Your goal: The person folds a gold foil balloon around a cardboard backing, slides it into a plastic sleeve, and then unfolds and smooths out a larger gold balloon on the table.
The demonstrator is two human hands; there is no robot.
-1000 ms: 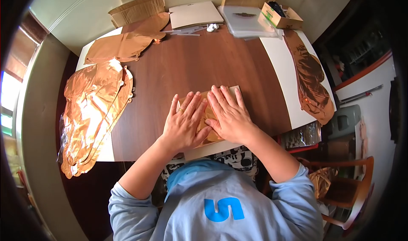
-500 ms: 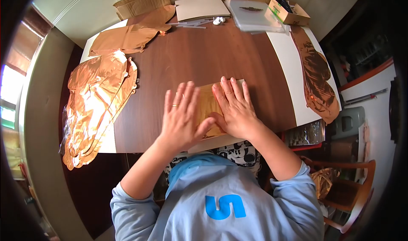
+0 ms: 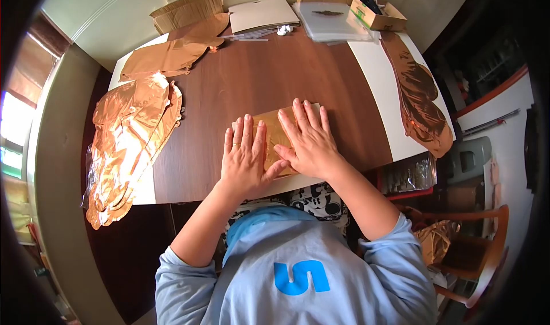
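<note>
A flat, folded piece of copper-gold foil [image 3: 271, 125] lies at the near edge of the table, on a pale sheet [image 3: 293, 183] that shows along its near side. My right hand [image 3: 310, 146] rests flat on the foil's right part, fingers spread. Over its left part lies my left hand [image 3: 243, 160], palm down and fingers stretched out, with a ring on one finger. The two thumbs come close together over the foil. Neither hand grips anything, and both cover much of the foil.
Copper foil balloons [image 3: 134, 136] lie flat along the table's left side, and another [image 3: 417, 90] on the right. At the back are a pale stack of card [image 3: 262, 14], thin clear straws [image 3: 252, 36], clear plastic sleeves [image 3: 329, 27] and a small box [image 3: 382, 19]. A wooden chair [image 3: 487, 239] stands at right.
My left hand, blurred in motion before, has settled flat on the foil's left side. My right hand stays on the right side. The whole view has shifted slightly.
</note>
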